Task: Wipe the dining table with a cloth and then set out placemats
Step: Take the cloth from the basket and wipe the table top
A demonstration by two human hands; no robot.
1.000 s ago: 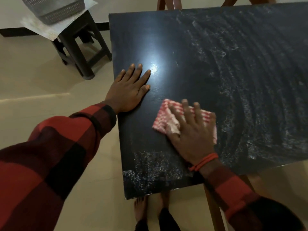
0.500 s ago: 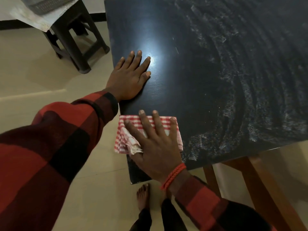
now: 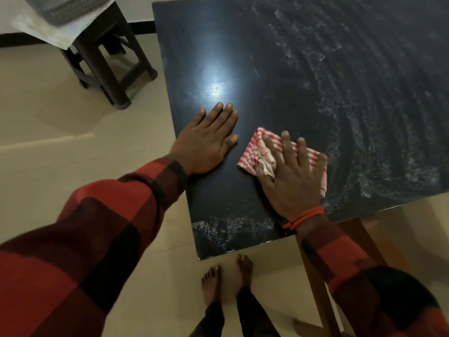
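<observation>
Head view: right hand (image 3: 292, 175) presses flat, fingers spread, on the cloth (image 3: 250, 154) near the surface (image 3: 267, 57) corner; left hand (image 3: 206, 139) braces flat; overlapping strokes should clear remaining streaks.

The left hand (image 3: 206, 139) lies flat at mid-frame, palm down, fingers straight and together. Just right of it the right hand (image 3: 291, 176) presses palm down with fingers spread. Both arms, in red-and-black checked sleeves, reach up from the lower corners.

dark stool (image 3: 109, 62) under a basket (image 3: 70, 8).
</observation>
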